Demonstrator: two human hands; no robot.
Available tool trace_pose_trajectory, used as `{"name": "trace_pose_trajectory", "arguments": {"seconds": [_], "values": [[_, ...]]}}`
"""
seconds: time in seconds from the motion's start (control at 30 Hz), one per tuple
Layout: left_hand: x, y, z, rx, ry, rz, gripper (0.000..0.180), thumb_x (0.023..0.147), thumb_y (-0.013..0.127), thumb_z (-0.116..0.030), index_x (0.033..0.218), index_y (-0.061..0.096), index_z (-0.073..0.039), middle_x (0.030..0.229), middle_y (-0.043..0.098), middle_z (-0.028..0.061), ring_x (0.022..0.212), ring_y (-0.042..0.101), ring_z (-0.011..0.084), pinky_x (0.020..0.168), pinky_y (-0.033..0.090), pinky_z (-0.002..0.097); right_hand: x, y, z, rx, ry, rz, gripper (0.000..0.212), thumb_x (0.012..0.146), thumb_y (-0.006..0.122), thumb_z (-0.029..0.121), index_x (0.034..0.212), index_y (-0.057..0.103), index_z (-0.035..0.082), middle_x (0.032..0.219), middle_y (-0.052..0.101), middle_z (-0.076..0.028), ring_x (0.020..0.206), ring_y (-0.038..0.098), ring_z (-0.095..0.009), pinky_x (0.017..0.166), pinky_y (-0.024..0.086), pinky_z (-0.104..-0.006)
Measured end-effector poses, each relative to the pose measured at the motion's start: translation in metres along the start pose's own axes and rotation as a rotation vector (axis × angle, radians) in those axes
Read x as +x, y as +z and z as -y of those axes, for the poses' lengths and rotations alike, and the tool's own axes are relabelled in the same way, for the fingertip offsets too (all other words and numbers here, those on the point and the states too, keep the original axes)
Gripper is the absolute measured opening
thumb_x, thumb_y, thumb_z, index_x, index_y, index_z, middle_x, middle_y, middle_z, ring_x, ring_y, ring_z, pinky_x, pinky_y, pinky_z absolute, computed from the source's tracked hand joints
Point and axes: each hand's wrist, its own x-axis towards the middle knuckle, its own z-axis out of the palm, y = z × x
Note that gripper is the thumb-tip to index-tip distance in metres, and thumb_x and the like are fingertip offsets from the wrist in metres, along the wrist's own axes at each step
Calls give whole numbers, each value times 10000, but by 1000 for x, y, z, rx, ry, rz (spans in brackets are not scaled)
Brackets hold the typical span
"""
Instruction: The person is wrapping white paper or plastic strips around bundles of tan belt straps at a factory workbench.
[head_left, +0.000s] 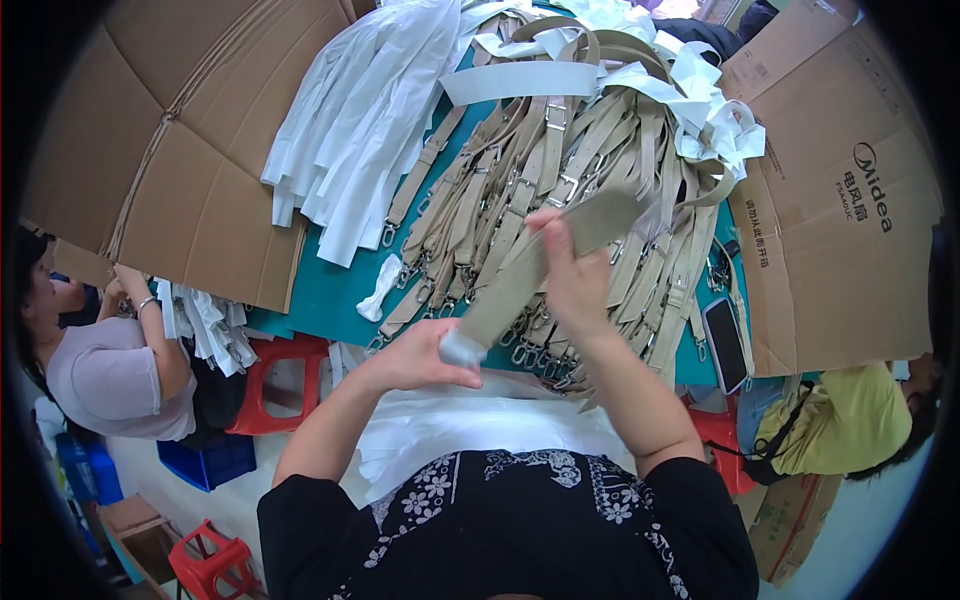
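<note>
A wide beige strap [508, 291] slants between my two hands above the table. My left hand [410, 358] is closed around its near end, where a bit of white wrapping [463, 348] shows next to the thumb. Farther up, my right hand [577, 278] grips the strap, thumb on top. The strap's far end is slightly blurred. Beneath it lies a large heap of beige straps [485, 215] with metal buckles and snap hooks. A crumpled white piece [378, 288] rests on the table left of the heap.
White sheets [365, 110] are piled at the far left on the green table [345, 295]. Cardboard walls [190, 170] stand on both sides. A phone [725, 343] lies at the right edge. People sit left and right; red stools [282, 385] are below.
</note>
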Motion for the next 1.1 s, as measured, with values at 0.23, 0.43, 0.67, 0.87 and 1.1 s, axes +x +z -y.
{"name": "trace_pose_trajectory", "arguments": {"seconds": [0.23, 0.43, 0.67, 0.87, 1.1], "values": [[0, -5, -5, -64, -53, -103, 302, 691, 732, -129, 928, 575, -23, 808, 608, 1, 792, 558, 89, 701, 447, 242, -14, 20, -12, 57, -203, 256, 166, 898, 486, 169, 895, 592, 42, 836, 575, -18, 798, 521, -103, 703, 414, -253], [7, -10, -6, -10, 108, -240, 323, 682, 730, -89, 961, 581, -22, 811, 599, 10, 777, 555, 89, 672, 454, 247, -42, 43, -31, 179, 53, 425, 163, 865, 532, 128, 992, 545, 27, 1001, 544, -43, 904, 523, -130, 803, 422, -287], [2, -10, -4, 100, -26, -294, 532, 624, 777, -146, 1076, 525, -23, 900, 590, 26, 811, 538, 102, 726, 438, 260, -7, 18, -8, 296, 369, 288, 252, 851, 560, 214, 1011, 566, 19, 860, 596, -17, 814, 561, -104, 745, 446, -253], [14, -1, -5, -80, 1, -288, 606, 606, 770, -79, 1135, 480, -17, 981, 565, 41, 885, 524, 100, 783, 428, 256, -49, 30, -55, -228, -104, 389, 167, 789, 635, 196, 888, 646, 63, 853, 510, -16, 832, 496, -85, 639, 418, -217], [10, 4, -3, -14, 36, -334, 1128, 574, 805, -116, 1382, 21, -49, 1135, 491, 151, 1000, 519, 165, 854, 417, 290, -42, 18, -33, -201, 277, 583, 197, 789, 611, 239, 838, 652, 53, 757, 601, -58, 631, 564, -121, 583, 441, -257]]}}
